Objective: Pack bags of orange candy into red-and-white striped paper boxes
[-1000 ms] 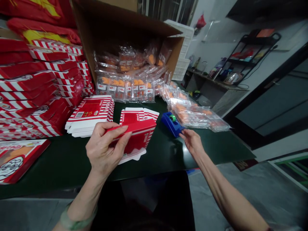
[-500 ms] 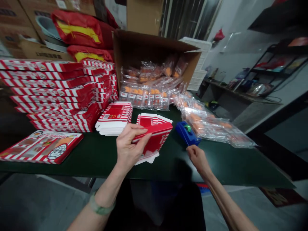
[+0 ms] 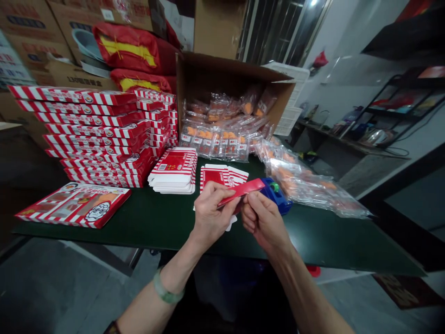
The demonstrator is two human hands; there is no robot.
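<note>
My left hand (image 3: 211, 214) grips a small red and white striped carton (image 3: 243, 189), held above the green table (image 3: 139, 222) and seen almost edge-on. My right hand (image 3: 261, 220) has its fingers pinched on the carton's near edge, close beside the left. A blue tape dispenser (image 3: 276, 194) sits just behind the carton. Flat unfolded cartons (image 3: 222, 175) lie under and behind my hands.
A pile of flat striped cartons (image 3: 174, 170) lies left of centre. Tall stacks of red striped boxes (image 3: 100, 134) fill the left, with one large box (image 3: 74, 204) lying flat. An open cardboard box (image 3: 229, 79) holds orange snack packets (image 3: 219, 137); more packets (image 3: 306, 183) spread to the right.
My right hand came back from the tape dispenser and took hold of the carton. The left hand tilted the carton flatter. The camera view shifted left and back.
</note>
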